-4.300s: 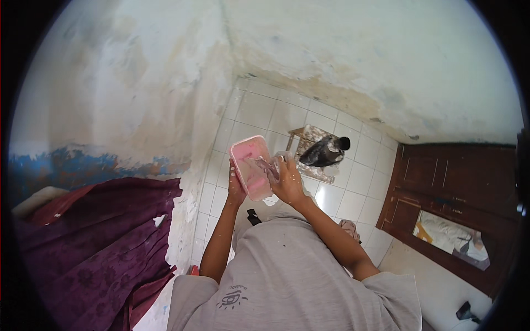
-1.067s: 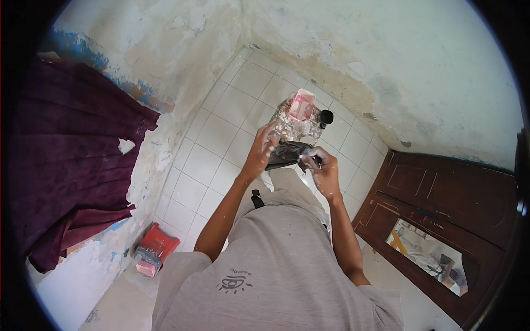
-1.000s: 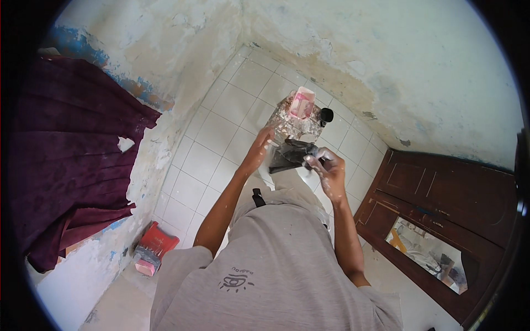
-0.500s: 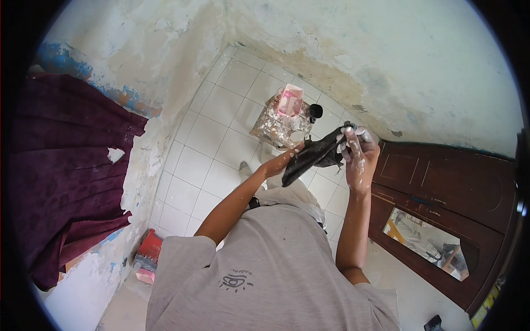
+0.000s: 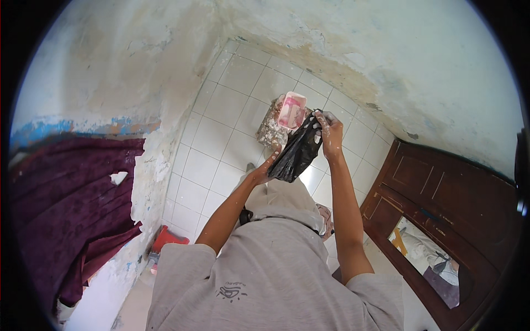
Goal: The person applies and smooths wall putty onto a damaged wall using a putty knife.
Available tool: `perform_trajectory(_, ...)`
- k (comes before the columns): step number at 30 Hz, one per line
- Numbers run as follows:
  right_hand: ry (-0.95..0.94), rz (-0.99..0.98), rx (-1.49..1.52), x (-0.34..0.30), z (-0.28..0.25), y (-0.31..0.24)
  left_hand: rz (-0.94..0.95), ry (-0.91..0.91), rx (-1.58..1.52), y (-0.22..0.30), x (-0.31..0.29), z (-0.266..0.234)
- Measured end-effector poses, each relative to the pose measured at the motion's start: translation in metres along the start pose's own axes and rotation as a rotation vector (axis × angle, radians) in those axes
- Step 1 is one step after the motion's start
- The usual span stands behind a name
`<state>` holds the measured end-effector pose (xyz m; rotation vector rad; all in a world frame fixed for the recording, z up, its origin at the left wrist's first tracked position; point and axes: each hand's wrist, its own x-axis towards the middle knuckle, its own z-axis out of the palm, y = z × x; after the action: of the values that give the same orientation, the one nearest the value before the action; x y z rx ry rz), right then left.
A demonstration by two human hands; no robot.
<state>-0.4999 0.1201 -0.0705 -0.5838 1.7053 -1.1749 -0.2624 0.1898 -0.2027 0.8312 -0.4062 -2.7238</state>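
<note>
Here a person stands on a white tiled floor (image 5: 221, 143) and holds a black plastic bag (image 5: 298, 153) out in front of the chest with both hands. The right hand (image 5: 330, 132), dusted with pale powder, pinches the bag's upper edge, its grip clamped on the plastic. The left hand (image 5: 265, 171) is under the bag's lower end, palm up and fingers curled against it, so its grip is likewise closed on the bag. The bag hangs slack and crumpled between the two hands, above the floor. Just beyond it, on the tiles near the corner of the peeling walls, a pink tub (image 5: 292, 109) rests on top of a grey, speckled sack (image 5: 270, 126). A red box (image 5: 167, 239) lies at the foot of the left wall, below a dark purple cloth (image 5: 66, 204). A dark wooden door (image 5: 441, 198) fills the right side.
</note>
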Motion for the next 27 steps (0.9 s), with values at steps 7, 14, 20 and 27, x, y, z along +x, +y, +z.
perform_trajectory(7,-0.003,0.196,-0.063,0.106,0.008,0.09,-0.039,0.194,-0.034,-0.004,0.056,-0.031)
perform_trajectory(14,-0.017,0.352,-0.036,0.145,0.017,0.14,-0.195,0.253,-0.192,-0.008,0.086,-0.055)
perform_trajectory(20,-0.031,0.363,-0.066,0.17,0.02,0.155,-0.099,0.226,-0.238,-0.01,0.109,-0.06)
perform_trajectory(27,-0.018,0.338,-0.098,0.188,0.021,0.172,-0.163,0.325,-0.215,-0.007,0.124,-0.062)
